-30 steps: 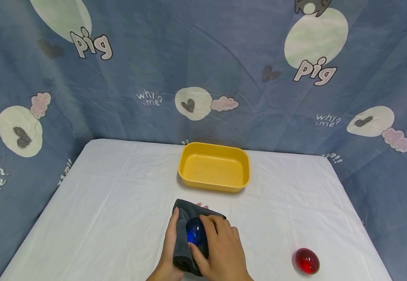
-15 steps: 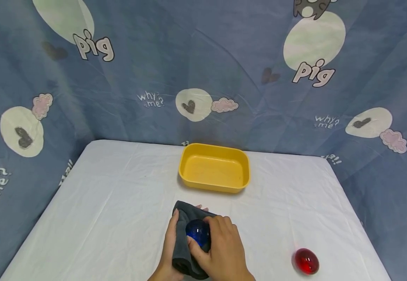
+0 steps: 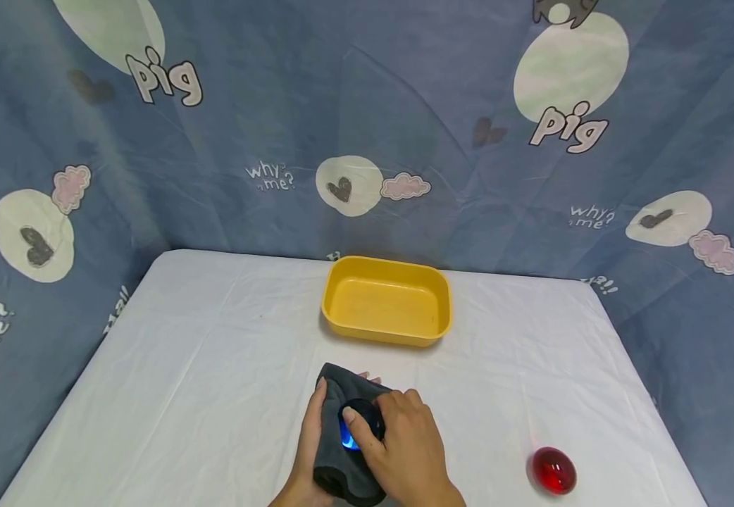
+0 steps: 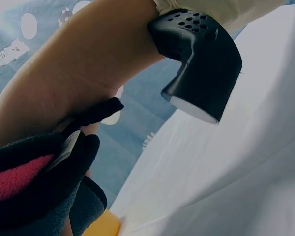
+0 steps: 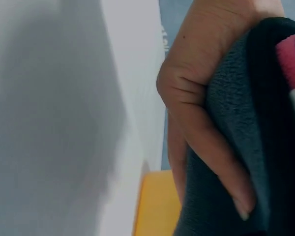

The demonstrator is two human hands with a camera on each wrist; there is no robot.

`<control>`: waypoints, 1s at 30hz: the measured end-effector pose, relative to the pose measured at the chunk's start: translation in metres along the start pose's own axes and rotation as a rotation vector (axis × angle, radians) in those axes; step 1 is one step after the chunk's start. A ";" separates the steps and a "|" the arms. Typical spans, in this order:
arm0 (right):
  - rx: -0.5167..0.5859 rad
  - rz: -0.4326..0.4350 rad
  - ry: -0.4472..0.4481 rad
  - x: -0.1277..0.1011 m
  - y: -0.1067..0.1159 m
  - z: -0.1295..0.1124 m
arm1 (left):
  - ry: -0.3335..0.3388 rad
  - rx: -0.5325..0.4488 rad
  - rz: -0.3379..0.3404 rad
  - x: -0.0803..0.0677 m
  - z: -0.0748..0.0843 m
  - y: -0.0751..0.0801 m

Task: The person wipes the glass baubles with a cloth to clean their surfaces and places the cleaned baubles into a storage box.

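Observation:
In the head view, a folded dark grey cloth (image 3: 337,394) lies across my left hand (image 3: 303,451), which holds it from below and the left side. Its thumb runs up the cloth's left edge, and a few fingertips show beyond the far edge. My right hand (image 3: 408,451) grips a glossy, see-through blue ball (image 3: 349,438) against the cloth. Its thumb lies over the ball, covering part of it. Both wrist views show the cloth (image 4: 88,206) close up, with a pink patch and a pale tag; the ball is hidden there.
A yellow rectangular tub (image 3: 386,336) stands on the white-covered table (image 3: 215,394), beyond the hands. At the right lies a glossy red ball-like piece (image 3: 554,471). A blue printed curtain (image 3: 227,141) hangs behind and at both sides.
My right thumb has moved up over the blue ball, whose bright patch now shows lower. The cloth and both hands have shifted slightly right. The tub and the red piece stay put.

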State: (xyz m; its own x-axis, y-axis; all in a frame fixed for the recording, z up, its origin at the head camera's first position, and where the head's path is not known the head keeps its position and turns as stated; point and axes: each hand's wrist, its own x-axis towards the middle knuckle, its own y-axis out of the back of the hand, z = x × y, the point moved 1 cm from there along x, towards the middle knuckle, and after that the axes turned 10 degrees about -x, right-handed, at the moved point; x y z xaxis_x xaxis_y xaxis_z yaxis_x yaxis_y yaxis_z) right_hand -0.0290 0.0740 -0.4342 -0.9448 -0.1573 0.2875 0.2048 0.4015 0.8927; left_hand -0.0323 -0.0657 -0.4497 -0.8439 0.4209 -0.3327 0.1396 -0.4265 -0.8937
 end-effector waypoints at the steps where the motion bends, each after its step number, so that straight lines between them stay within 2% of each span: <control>1: 0.000 -0.022 -0.005 0.000 0.001 0.000 | -0.001 0.004 0.001 0.000 0.000 0.000; 5: -0.001 -0.105 0.034 -0.003 0.005 0.002 | -0.010 0.019 0.014 0.002 0.000 0.001; 10: -0.087 -0.172 0.183 -0.010 0.008 0.003 | -0.015 0.007 0.029 0.003 0.003 0.001; 13: -0.139 -0.132 0.233 -0.012 0.009 0.002 | -0.021 0.007 0.044 0.003 0.003 0.000; 17: -0.140 -0.040 0.253 -0.012 0.008 0.000 | -0.024 -0.010 0.043 0.004 0.002 0.000; 23: -0.049 0.015 0.267 -0.009 0.006 0.003 | -0.022 -0.021 0.020 0.004 0.000 -0.001; 30: 0.078 -0.003 0.216 -0.005 0.003 0.009 | 0.014 0.092 0.071 0.002 0.001 0.004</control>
State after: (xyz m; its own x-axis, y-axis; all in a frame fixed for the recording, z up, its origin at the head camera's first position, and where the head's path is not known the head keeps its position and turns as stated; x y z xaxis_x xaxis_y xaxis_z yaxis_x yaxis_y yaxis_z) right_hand -0.0256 0.0843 -0.4366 -0.8668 -0.3447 0.3604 0.1741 0.4681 0.8663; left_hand -0.0335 -0.0672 -0.4536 -0.8259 0.3981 -0.3994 0.1505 -0.5269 -0.8365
